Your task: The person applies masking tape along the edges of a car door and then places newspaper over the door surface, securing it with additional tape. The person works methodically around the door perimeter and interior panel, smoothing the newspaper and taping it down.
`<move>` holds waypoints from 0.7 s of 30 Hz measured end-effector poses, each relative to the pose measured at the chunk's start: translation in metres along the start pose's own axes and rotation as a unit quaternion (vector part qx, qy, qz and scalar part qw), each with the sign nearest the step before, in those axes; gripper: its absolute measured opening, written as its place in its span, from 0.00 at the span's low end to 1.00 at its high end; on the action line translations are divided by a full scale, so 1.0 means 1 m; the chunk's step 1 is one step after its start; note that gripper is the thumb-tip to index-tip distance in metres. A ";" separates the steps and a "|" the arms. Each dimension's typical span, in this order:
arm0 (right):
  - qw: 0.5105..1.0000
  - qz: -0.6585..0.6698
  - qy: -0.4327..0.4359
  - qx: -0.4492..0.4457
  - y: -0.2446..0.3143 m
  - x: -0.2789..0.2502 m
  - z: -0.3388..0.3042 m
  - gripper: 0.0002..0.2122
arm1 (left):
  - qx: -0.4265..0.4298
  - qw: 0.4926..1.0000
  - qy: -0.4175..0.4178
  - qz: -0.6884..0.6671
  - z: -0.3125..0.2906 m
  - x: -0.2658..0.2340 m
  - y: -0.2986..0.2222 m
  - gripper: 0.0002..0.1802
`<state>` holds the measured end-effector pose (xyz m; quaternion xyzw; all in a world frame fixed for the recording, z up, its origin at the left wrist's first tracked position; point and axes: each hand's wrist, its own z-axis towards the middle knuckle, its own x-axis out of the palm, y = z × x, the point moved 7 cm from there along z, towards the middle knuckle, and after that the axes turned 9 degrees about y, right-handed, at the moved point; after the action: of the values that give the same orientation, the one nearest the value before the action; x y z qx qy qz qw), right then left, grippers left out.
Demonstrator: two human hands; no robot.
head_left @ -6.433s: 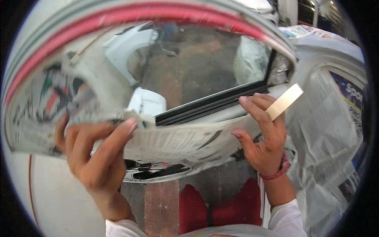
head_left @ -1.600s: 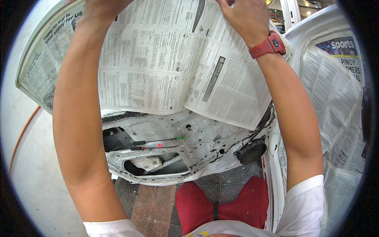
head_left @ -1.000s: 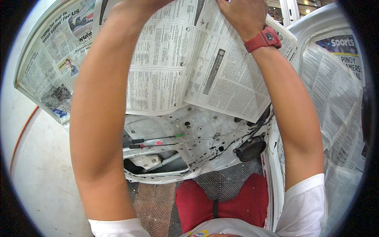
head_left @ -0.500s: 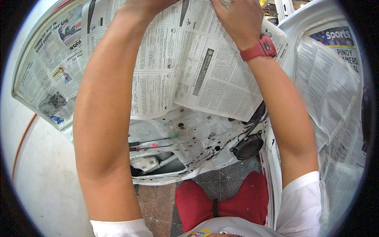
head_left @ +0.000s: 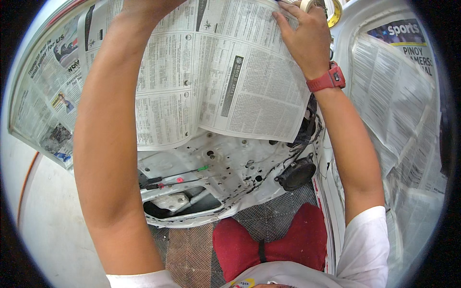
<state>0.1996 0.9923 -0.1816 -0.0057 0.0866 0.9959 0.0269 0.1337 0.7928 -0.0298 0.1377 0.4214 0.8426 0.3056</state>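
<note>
A large newspaper sheet (head_left: 259, 96) covers the upper part of a white car door panel (head_left: 230, 158), its lower edge hanging loose over the metal. My left hand (head_left: 156, 6) is at the sheet's top left, cut off by the upper picture edge, so its fingers are hidden. My right hand (head_left: 307, 41), with a red watch on the wrist, is at the sheet's top right corner, thumb and forefinger by the paper's edge. A cream tape roll (head_left: 306, 5) sits among its fingers, and a yellow-sided tape roll (head_left: 335, 14) hangs just beside them.
More newspaper (head_left: 53, 96) covers the far left, and another papered panel (head_left: 389, 91) stands at the right. Below the sheet are a black round speaker (head_left: 296, 174), cables (head_left: 168, 186) and an opening in the door. A red cushion (head_left: 269, 242) lies near me over the matted floor.
My right hand has moved right along the sheet, the tape rolls going with it and now showing more. The view has shifted, so the sheet and door sit farther left.
</note>
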 end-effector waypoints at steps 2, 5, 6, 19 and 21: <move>1.000 -0.012 -0.002 -0.002 -0.003 0.002 -0.005 0.16 | -0.007 1.000 -0.002 0.015 0.000 0.001 0.000 0.12; 1.000 -0.009 -0.007 -0.002 -0.007 0.005 -0.010 0.18 | -0.015 1.000 -0.002 0.016 0.002 0.001 0.000 0.11; 1.000 -0.003 -0.009 -0.001 -0.009 0.006 -0.012 0.19 | -0.016 1.000 0.000 0.013 0.002 0.000 0.000 0.10; 0.989 0.133 0.048 0.040 -0.008 -0.002 0.008 0.15 | -0.045 0.997 0.052 0.022 0.009 0.002 -0.001 0.10; 0.989 0.136 0.060 0.026 -0.004 -0.003 0.015 0.14 | -0.043 0.997 0.050 0.028 0.008 0.002 -0.001 0.10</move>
<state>0.2022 0.9992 -0.1672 -0.0534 0.1143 0.9855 -0.1134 0.1368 0.7995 -0.0254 0.0941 0.3953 0.8741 0.2661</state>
